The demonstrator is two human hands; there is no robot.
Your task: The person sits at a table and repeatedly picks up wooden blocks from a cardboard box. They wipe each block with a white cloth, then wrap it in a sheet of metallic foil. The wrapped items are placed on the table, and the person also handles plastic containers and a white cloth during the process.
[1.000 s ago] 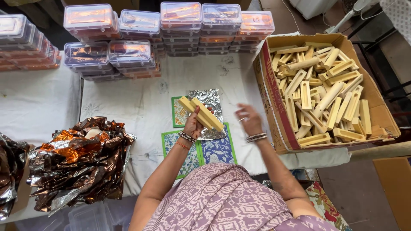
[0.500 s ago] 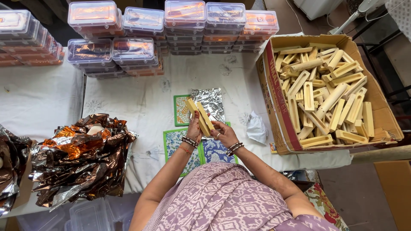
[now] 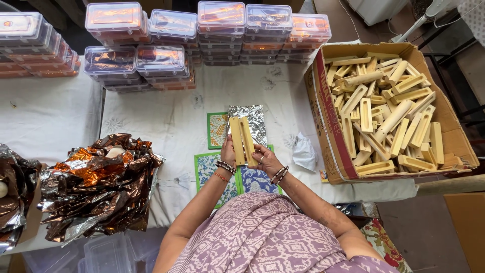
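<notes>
Wooden pieces (image 3: 242, 140) upright, long axis away; left hand (image 3: 228, 151) & right hand (image 3: 263, 157) clamped on.

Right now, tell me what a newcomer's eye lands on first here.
At centre, the left hand and right hand hold two pale wooden blocks over a silver foil sheet. Right, a cardboard box heaped with similar blocks; left, crumpled copper foil; behind, stacked clear plastic containers.

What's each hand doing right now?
Left hand: closed on the pale wooden pieces.
Right hand: gripping the same wooden pieces from the other side.
</notes>
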